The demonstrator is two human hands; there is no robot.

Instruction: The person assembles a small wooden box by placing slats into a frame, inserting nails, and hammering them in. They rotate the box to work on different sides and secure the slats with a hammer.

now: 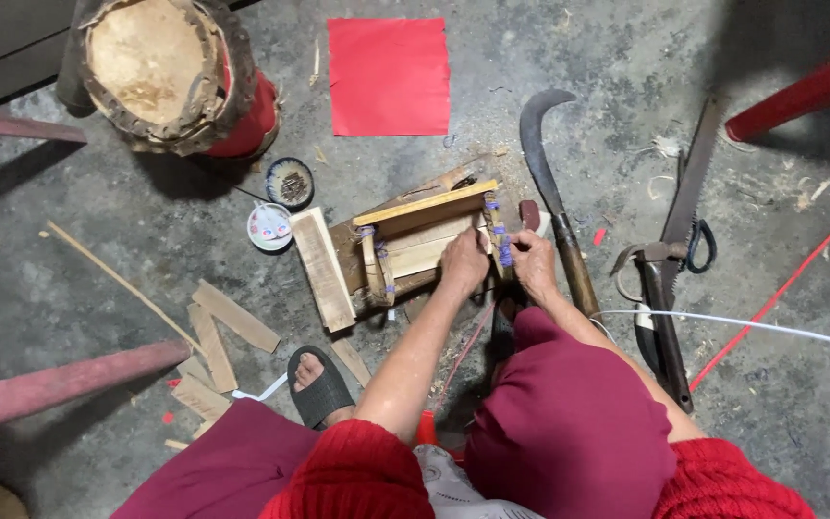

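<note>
Bamboo frame (422, 240) is sitting on the concrete floor (127, 240) right in front of my knees, tied at the corners with purple cord (504, 252). My left hand (463, 263) and right hand (534, 263) are close together, both pinching at the bound corner post on the frame's right side. A curved sickle (551, 183) lies just beside it, red paper sheet (388, 76) further out.
</note>
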